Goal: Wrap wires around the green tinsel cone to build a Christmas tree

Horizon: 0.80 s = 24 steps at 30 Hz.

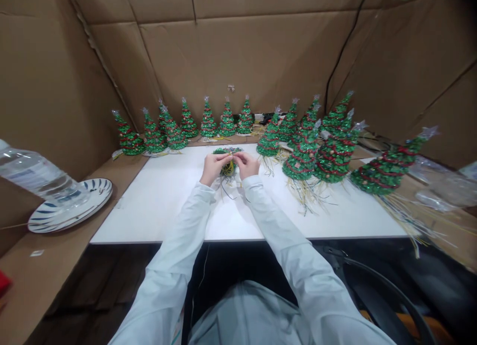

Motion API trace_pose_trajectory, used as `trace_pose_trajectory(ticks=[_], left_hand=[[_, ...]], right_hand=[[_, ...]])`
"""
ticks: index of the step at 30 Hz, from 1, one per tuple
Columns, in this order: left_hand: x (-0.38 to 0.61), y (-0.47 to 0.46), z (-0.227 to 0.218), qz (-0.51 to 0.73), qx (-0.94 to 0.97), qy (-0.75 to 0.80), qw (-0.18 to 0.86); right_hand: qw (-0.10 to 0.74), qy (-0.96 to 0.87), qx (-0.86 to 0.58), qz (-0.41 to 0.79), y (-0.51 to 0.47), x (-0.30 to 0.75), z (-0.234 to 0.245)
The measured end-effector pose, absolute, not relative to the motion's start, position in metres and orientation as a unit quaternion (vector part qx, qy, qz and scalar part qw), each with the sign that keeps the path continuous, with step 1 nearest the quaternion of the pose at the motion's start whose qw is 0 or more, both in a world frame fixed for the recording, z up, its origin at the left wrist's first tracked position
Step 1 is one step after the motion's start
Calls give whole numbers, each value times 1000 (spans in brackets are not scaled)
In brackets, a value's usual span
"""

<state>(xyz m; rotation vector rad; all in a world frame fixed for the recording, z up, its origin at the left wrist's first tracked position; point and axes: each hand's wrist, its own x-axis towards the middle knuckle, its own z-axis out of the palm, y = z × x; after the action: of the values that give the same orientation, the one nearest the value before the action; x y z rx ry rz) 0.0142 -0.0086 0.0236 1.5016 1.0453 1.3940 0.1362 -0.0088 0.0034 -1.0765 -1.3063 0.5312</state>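
Observation:
My left hand and my right hand meet over the white board, fingertips pinched together on thin yellow wires. These wires come out of a small green beaded tree, which lies with its wired underside toward me. Most of the tree is hidden behind my hands and the wire bundle. A few loose dark wire ends hang below onto the board. Both hands are closed, and the exact strands between the fingertips are too small to make out.
Several finished-looking green beaded trees with star tops line the back. More trees with trailing wires stand at right. A water bottle is on a striped plate at left. Clear plastic wrapping lies far right. Cardboard walls enclose the white board.

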Motion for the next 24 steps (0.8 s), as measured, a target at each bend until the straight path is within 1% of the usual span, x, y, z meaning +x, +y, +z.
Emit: trace_pose_trajectory(ticks=[3, 7, 10, 14, 19, 21, 24], left_hand=[[15, -8, 22, 542, 594, 429, 411], [16, -6, 20, 546, 594, 430, 406], [18, -7, 19, 555, 577, 422, 425], [21, -10, 19, 575, 533, 407, 468], [21, -11, 20, 594, 500, 413, 476], [21, -10, 20, 599, 496, 410, 477], [20, -9, 21, 609, 482, 409, 479]], right_hand=[[628, -575, -473, 226, -10, 138, 7], [612, -577, -477, 257, -8, 141, 9], [609, -581, -470, 266, -6, 141, 8], [605, -599, -475, 223, -10, 139, 7], [581, -628, -482, 187, -19, 133, 7], [579, -632, -475, 197, -21, 130, 8], [594, -606, -464, 253, -21, 127, 8]])
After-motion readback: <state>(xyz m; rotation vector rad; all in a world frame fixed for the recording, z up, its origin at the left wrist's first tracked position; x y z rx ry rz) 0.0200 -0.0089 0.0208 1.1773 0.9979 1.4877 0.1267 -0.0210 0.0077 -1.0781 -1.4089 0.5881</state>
